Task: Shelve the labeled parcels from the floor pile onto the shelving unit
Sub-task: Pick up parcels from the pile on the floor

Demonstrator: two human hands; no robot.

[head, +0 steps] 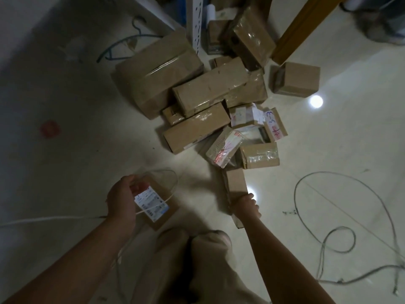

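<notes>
A pile of brown cardboard parcels (197, 95) lies on the pale tiled floor ahead of me, some with white labels and red writing (225, 148). My left hand (122, 198) grips a small brown parcel (162, 207) with a white printed label facing up. My right hand (246, 206) is closed on the near end of a narrow brown box (235, 182) that rests on the floor. The white perforated upright of the shelving unit (197, 23) stands behind the pile, with more parcels at its foot.
A grey cable (341, 216) loops over the floor at right, and a white cord (43, 220) runs from the left past my left hand. A clothes hanger (122, 47) lies at upper left. A yellow beam (306, 27) slants at upper right. My knees (192, 242) are below.
</notes>
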